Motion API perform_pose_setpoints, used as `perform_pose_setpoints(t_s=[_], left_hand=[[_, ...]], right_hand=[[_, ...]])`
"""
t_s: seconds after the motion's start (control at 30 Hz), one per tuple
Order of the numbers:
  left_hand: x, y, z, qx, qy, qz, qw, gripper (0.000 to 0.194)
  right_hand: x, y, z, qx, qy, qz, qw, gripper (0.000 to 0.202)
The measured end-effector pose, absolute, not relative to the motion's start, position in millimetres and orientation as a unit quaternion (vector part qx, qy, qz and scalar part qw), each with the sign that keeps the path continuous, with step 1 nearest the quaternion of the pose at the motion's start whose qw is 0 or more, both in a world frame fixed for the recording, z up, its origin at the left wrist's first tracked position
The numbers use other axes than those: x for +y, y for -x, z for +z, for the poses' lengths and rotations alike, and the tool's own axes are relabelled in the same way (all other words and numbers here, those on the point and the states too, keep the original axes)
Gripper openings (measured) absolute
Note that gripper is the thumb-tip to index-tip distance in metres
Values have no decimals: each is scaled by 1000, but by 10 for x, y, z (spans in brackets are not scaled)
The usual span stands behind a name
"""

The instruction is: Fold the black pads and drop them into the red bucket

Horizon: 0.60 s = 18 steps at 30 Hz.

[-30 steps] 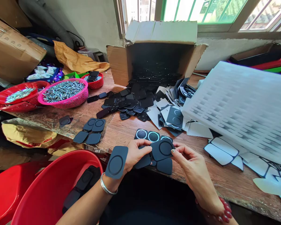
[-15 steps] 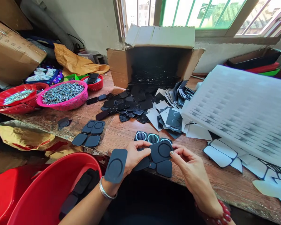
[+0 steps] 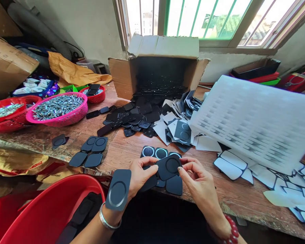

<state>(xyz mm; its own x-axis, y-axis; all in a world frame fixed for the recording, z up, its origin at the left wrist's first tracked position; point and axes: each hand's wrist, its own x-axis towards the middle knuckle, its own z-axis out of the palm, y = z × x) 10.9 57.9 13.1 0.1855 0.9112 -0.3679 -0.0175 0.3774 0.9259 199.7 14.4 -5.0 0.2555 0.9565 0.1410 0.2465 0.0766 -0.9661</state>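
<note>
Card [image 3: 169, 167], dark, ring-marked, pinched by L hand [image 3: 141, 175] at 9 o'clock & R hand [image 3: 199, 182] at 3, both angled inwd.

In front of the cardboard box [image 3: 164, 46], both hands [image 3: 139, 174] [image 3: 201, 184] hold a ring-marked dark sheet [image 3: 167, 167]; left of the box, a pink basket [image 3: 68, 118].

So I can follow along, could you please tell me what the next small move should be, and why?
Probably to square up the dark ringed card with small shifts before letting go, as the left hand and right hand pinch its opposite sides and its edges look tilted against the row of ringed squares it partly hides.
</note>
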Motion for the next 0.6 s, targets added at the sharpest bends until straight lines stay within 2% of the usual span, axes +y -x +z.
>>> perform_pose_setpoints(t_s=[0.17, 0.37, 0.43, 0.53, 0.6], left_hand=[[540, -92, 180, 514, -445, 360, 639, 29], [531, -85, 203, 525, -432, 349, 645, 33], [522, -94, 213, 521, -432, 339, 653, 34], [522, -115, 199, 511, -428, 340, 664, 36], [543, -125, 165, 510, -417, 350, 666, 36]], right_hand=[[153, -2007, -92, -495, 578, 351, 545, 26], [140, -2020, -97, -530, 575, 332, 527, 23], [125, -2012, -70, -561, 581, 271, 523, 20], [67, -1983, -20, -647, 553, 112, 514, 11], [-8, -1954, 11, -715, 494, 12, 495, 14]])
